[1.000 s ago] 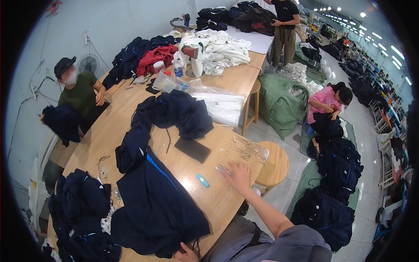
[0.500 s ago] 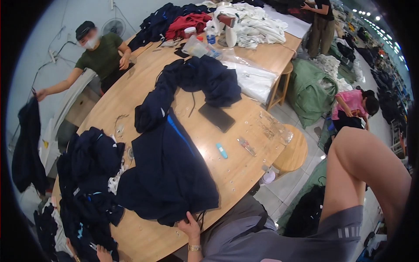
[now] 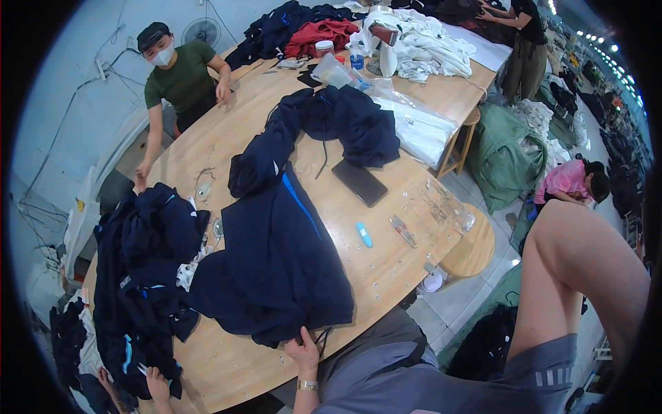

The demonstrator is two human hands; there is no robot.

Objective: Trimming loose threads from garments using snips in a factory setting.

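Note:
A large navy garment point(image 3: 276, 276) with a bright blue stripe lies spread over the wooden table in front of me. At its near edge, beside dark cords point(image 3: 323, 338), my left hand point(image 3: 302, 350) has the cloth between thumb and fingers; a metal band circles the wrist. My right arm point(image 3: 558, 255) is bent, its elbow raised, and the forearm leaves the picture at the right, so that hand is out of sight. Close to the garment lie a dark phone point(image 3: 360, 183), a turquoise tool point(image 3: 364, 234) and small snips point(image 3: 403, 231).
Navy clothes point(image 3: 148, 276) are heaped at the left, with a co-worker's hand point(image 3: 158, 383) at their near end. Across the table stands a person in green point(image 3: 183, 79). White clothes point(image 3: 434, 52) and a plastic bag point(image 3: 417, 127) lie farther back. Stools point(image 3: 476, 248) flank the right edge.
My view has shifted slightly, moving the scene rightward. The person in green no longer holds a dark garment out at the left; that hand is now by the navy heap. My left hand keeps its place.

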